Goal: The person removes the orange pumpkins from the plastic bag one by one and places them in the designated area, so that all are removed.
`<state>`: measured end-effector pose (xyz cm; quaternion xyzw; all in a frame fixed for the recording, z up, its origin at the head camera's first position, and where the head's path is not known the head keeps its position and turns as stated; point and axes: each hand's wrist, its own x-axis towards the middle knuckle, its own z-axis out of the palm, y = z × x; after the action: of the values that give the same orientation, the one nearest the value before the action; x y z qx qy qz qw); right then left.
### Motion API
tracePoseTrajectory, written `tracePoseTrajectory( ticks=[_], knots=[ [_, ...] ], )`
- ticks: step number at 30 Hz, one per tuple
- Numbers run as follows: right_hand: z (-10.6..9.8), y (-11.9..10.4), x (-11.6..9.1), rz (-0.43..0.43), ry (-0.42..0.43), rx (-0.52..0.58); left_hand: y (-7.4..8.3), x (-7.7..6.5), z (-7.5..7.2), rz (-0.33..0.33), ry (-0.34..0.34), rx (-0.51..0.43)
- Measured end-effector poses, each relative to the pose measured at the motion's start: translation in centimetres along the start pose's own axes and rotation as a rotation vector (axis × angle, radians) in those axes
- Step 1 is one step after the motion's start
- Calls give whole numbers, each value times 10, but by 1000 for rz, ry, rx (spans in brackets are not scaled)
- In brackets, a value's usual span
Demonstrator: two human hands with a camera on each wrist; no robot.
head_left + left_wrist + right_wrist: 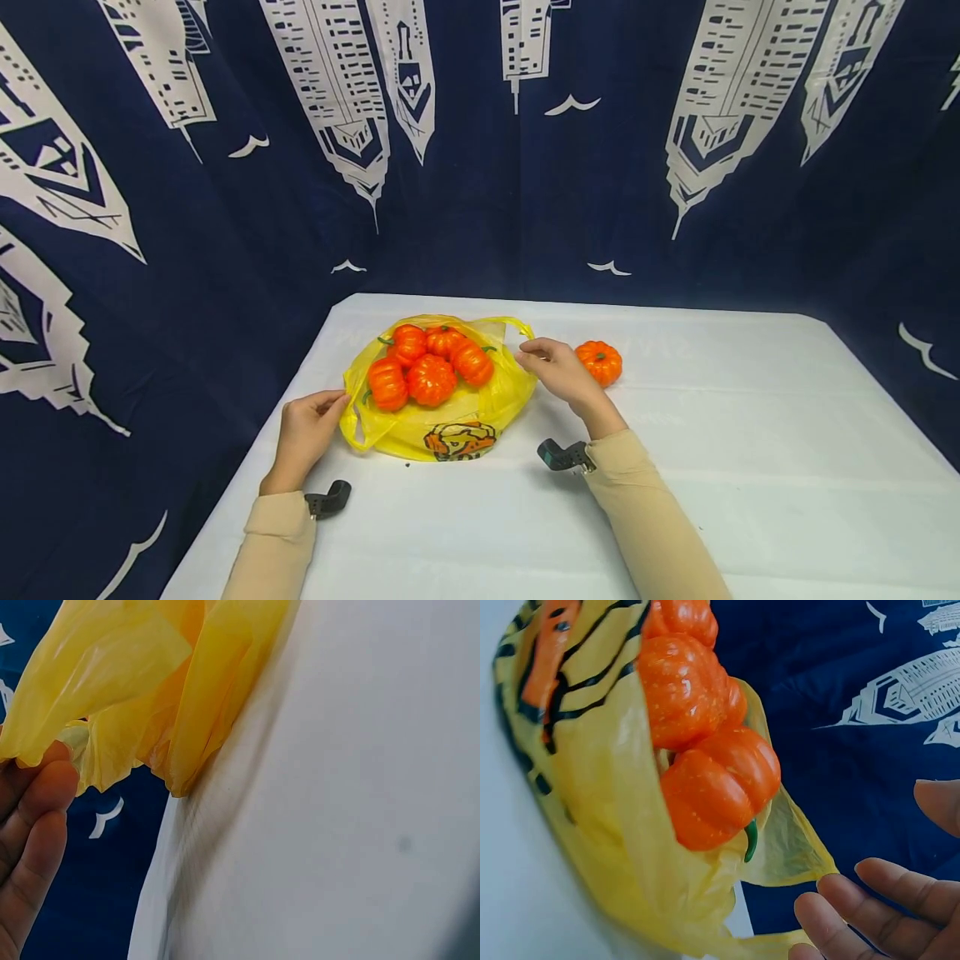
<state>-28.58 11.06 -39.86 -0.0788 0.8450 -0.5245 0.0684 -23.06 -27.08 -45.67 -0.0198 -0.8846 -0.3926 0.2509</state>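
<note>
A yellow plastic bag [405, 437] lies with its mouth spread, several small orange toy pumpkins [431, 381] heaped inside it. My left hand [306, 433] pinches the bag's left edge near the handle; the left wrist view shows the thin yellow plastic [97, 675] at the fingertips. At the opposite side, my right hand [561, 373] is by the right handle loop. In the right wrist view its fingers [840, 907] are extended beside the handle, with the thumb apart from them. One pumpkin there has a green stem [751, 840].
Another orange pumpkin [599, 363] sits outside the bag, just beyond my right hand. Everything rests on a white-covered table [750, 433]. A dark blue cloth [517, 208] printed with white buildings hangs behind and at the sides.
</note>
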Motion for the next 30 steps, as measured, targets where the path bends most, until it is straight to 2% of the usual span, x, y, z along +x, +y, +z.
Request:
tracePoseTrajectory(
  ticks=[4,16,22,30],
  knots=[
    [2,-7,7,22,-12,9,1,1,0,4,7,-8],
    [15,-14,26,103,-80,-6,2,1,-2,-47,-19,-9],
    [22,-16,33,124,-108,-7,2,1,-2,-32,-9,-16],
    [30,-12,41,168,-106,-49,2,1,-2,-1,-9,-26]
  ],
)
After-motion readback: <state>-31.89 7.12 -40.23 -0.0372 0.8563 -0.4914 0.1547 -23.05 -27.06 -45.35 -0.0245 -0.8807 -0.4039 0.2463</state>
